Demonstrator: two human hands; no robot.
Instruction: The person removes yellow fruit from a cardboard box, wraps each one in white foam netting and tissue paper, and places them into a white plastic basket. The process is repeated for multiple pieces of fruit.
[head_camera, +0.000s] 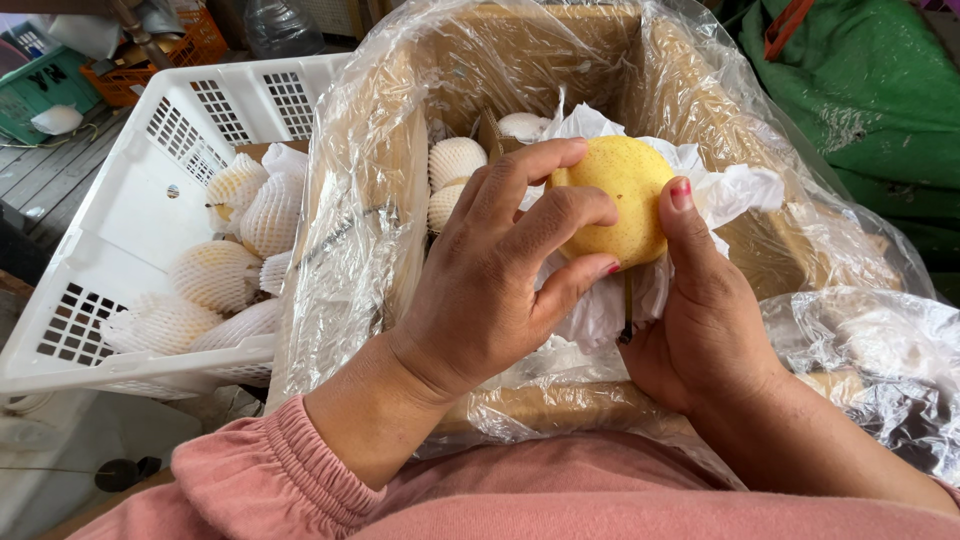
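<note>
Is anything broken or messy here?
Nothing looks broken. The yellow pear, held by the left hand and right hand over white paper, looks whole. The box's plastic liner is crumpled, but nothing has spilled.

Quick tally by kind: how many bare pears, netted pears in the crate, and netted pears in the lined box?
Bare yellow pear in both hands: 1
Netted pears in white crate: 6
Netted pears in lined cardboard box: 3
Total: 10

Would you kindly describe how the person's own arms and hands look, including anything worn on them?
The left hand and right hand are bare, without gloves. The left arm has a pink sleeve with a gathered elastic cuff, pushed up the forearm. The fingernails carry chipped red polish. No rings or watch show.
</note>
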